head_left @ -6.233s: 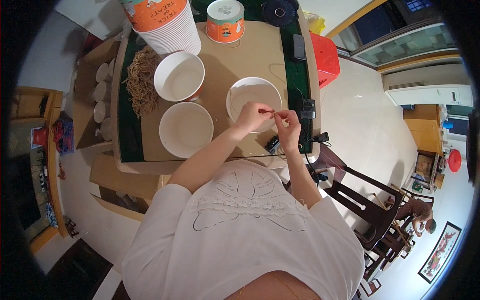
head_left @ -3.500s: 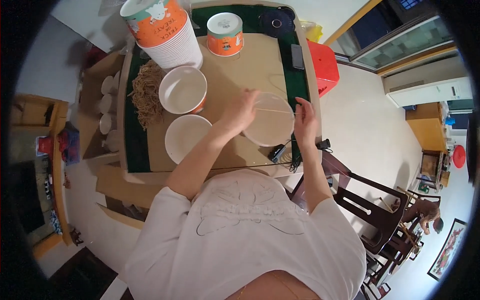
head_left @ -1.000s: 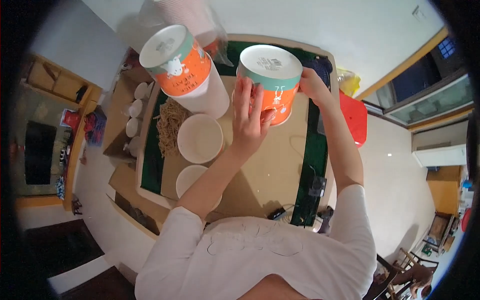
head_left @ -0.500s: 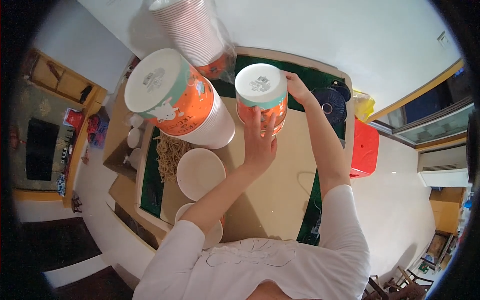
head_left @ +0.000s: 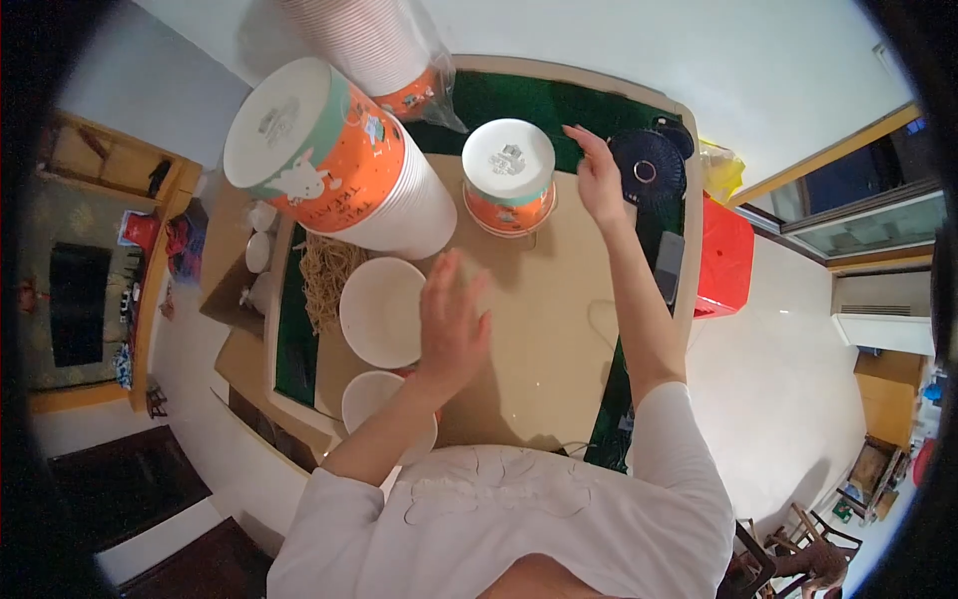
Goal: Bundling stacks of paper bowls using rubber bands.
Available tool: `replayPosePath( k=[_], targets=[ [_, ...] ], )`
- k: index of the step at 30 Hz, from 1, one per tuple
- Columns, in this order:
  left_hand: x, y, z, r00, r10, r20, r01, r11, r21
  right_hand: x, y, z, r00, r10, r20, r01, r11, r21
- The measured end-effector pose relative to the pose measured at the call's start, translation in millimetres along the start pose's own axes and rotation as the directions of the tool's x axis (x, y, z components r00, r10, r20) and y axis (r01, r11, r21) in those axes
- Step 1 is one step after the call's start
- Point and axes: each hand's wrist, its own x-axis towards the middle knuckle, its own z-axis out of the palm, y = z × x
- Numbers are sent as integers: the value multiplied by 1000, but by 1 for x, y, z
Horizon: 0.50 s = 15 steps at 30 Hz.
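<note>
Two round white-lined paper buckets stand on the bench, one partly behind the left forearm. Grips released, the left hand blurs; the right hand is just beside an upturned orange-and-teal paper bucket. A tall orange-and-white stack partly hides a plastic-bagged one, cut off above.

I log the left hand blurred; its forearm hides part of the nearer open paper tub; top edge crops the bagged tub stack.

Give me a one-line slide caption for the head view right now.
Left hand near an open tub, right hand apart from an upturned tub, tall tub stack at left.
</note>
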Motion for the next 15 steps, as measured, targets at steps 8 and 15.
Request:
replayPosePath(
  k=[8, 15],
  targets=[
    [-57, -26, -67, 979, -202, -37, 204, 976, 70, -30, -43, 40, 928, -203, 312, 324, 853, -409],
    [-133, -86, -122, 896, -408, -178, 434, 888, 153, -105, -134, 30, 989, 29, 146, -29, 1000, -4]
  ],
)
